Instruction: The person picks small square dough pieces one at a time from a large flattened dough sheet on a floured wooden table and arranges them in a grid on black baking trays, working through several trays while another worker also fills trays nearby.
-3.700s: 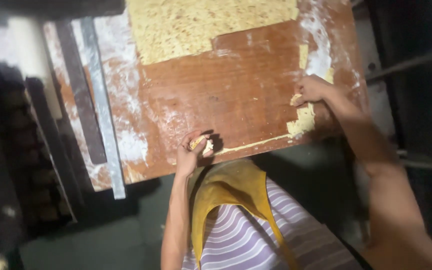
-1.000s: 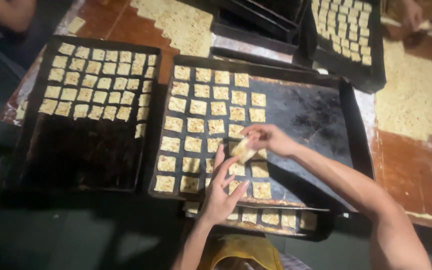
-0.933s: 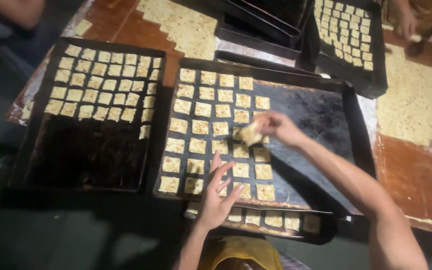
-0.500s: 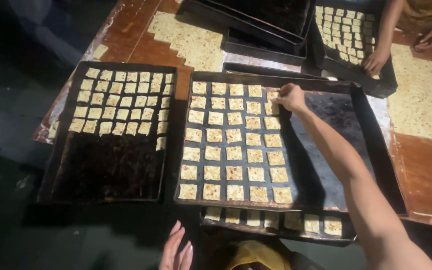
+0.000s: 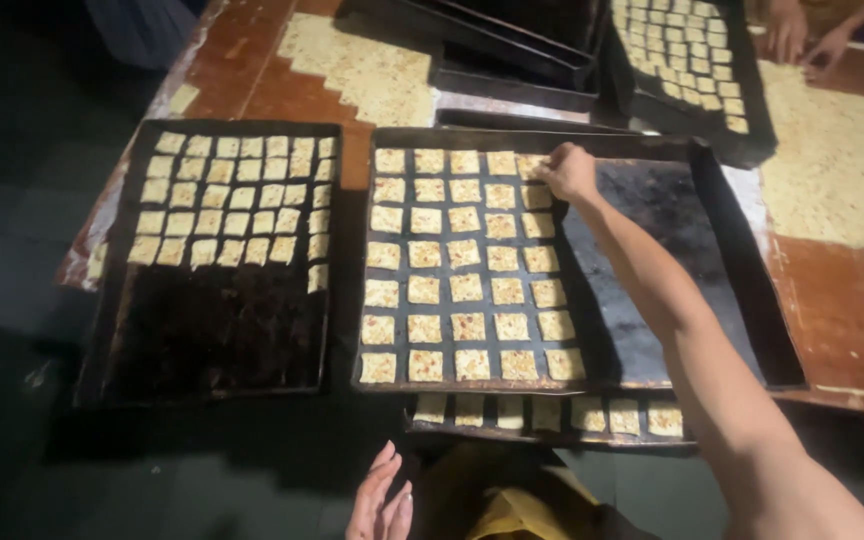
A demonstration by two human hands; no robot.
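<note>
Left of the middle black metal baking tray (image 5: pixel 732 300): second tray (image 5: pixel 112 340), half filled. Below it: left hand (image 5: pixel 380 497), fingers open, idle. At its far edge: right hand (image 5: pixel 569 170), fingers pinched, setting a square dough piece (image 5: pixel 530 166) into the grid's fifth column.

A dark baking tray (image 5: pixel 652 215) is seen at centre, filled on its left part with rows of square dough pieces (image 5: pixel 467 287). The right hand (image 5: pixel 569 170) is extended to the top row, touching the last piece there. The left hand (image 5: pixel 380 498) is held low, fingers spread, touching nothing. A second tray (image 5: pixel 217 330) is placed just beside, partly filled.
</note>
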